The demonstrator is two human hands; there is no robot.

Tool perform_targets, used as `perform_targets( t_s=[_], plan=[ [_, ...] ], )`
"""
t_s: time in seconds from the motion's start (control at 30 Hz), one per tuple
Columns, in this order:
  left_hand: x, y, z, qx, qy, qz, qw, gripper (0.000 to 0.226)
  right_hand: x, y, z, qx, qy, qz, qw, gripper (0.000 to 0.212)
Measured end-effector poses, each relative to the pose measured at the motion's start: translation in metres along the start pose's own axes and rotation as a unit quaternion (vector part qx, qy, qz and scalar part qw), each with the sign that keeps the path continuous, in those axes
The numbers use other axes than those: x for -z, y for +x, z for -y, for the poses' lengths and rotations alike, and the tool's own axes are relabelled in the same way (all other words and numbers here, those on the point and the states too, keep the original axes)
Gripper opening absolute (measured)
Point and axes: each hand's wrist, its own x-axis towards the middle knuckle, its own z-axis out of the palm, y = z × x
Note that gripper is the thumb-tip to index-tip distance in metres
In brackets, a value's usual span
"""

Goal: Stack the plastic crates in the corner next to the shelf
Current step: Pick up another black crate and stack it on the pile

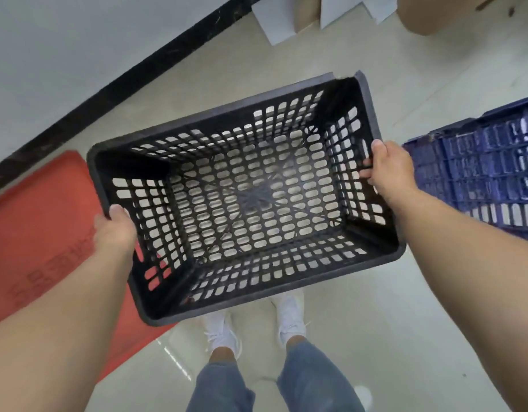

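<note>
Black plastic lattice fills the middle of the view: an empty crate, open side up, is carried clear of the pale tiled floor, above the person's white shoes. The left hand is closed over the rim of the crate's left short wall, thumb on top, and the right hand is closed on the right short wall, fingertips hooked through the holes. Gripping opposite ends this way probably keeps the wide, light crate level and leaves its base free to be set down onto another. On the floor at the left, partly beneath it, lies a flat red plastic piece, near the white wall with its black skirting. At the right stands a blue crate, likely another for the stack. Cardboard and white boxes sit at the far side. No shelf or corner is visible, so the carry seems unfinished.
</note>
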Motion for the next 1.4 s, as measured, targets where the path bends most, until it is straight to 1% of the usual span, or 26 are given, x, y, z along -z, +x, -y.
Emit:
perform_targets(
  t_s=[0.07,0.13,0.17,0.23,0.3,0.33,0.4,0.43,0.5,0.67,0.73,0.8,0.93,1.0,1.1,1.2,1.4],
  plan=[
    [0.003,0.011,0.001,-0.003,-0.019,-0.015,1.0,0.052,-0.016,-0.002,-0.018,-0.027,0.006,0.011,1.0,0.027],
    [0.009,0.025,0.007,-0.006,-0.061,0.0,0.998,0.052,-0.025,-0.005,-0.033,-0.042,0.003,0.018,0.999,0.028],
    [0.012,0.031,0.011,0.006,-0.101,0.026,0.995,0.051,-0.026,-0.007,-0.038,-0.047,0.006,0.017,0.999,0.031],
    [0.022,0.034,0.017,0.026,-0.177,0.099,0.979,0.047,-0.026,-0.007,-0.043,-0.052,-0.001,0.013,0.999,0.043],
    [0.027,0.04,0.021,0.011,-0.177,0.178,0.968,0.054,-0.025,-0.006,-0.048,-0.062,-0.017,0.006,0.998,0.055],
    [0.028,0.042,0.022,0.006,-0.18,0.21,0.961,0.058,-0.027,-0.005,-0.051,-0.079,0.005,0.005,0.997,0.056],
    [0.03,0.045,0.024,0.002,-0.187,0.256,0.948,0.061,-0.03,-0.006,-0.053,-0.117,0.097,0.025,0.988,0.049],
    [0.029,0.047,0.025,-0.001,-0.193,0.269,0.943,0.062,-0.03,-0.006,-0.054,-0.126,0.136,0.043,0.982,0.046],
    [0.026,0.048,0.028,-0.002,-0.205,0.283,0.937,0.063,-0.027,-0.006,-0.053,-0.128,0.175,0.077,0.973,0.043],
    [0.024,0.051,0.033,0.014,-0.263,0.284,0.922,0.058,-0.024,-0.004,-0.055,-0.123,0.176,0.091,0.972,0.048],
    [0.021,0.052,0.035,0.018,-0.291,0.282,0.914,0.056,-0.025,-0.004,-0.057,-0.114,0.178,0.077,0.974,0.047],
    [0.016,0.05,0.036,0.005,-0.31,0.27,0.911,0.053,-0.027,-0.004,-0.059,-0.11,0.178,0.06,0.976,0.047],
    [0.006,0.044,0.033,-0.026,-0.291,0.158,0.943,0.051,-0.032,-0.007,-0.055,-0.106,0.166,0.04,0.98,0.046],
    [0.007,0.04,0.029,-0.029,-0.274,0.13,0.952,0.051,-0.031,-0.012,-0.05,-0.099,0.161,0.032,0.981,0.045],
    [0.024,0.035,0.026,-0.02,-0.276,0.121,0.953,0.051,-0.025,-0.022,-0.035,-0.092,0.148,0.02,0.984,0.044],
    [0.052,0.02,0.031,-0.027,-0.296,0.114,0.948,0.051,-0.011,-0.041,-0.014,-0.08,0.151,0.024,0.985,0.045],
    [0.12,-0.029,0.048,-0.004,-0.345,0.097,0.934,0.051,0.027,-0.088,0.051,-0.068,0.12,0.039,0.99,0.039]
  ],
)
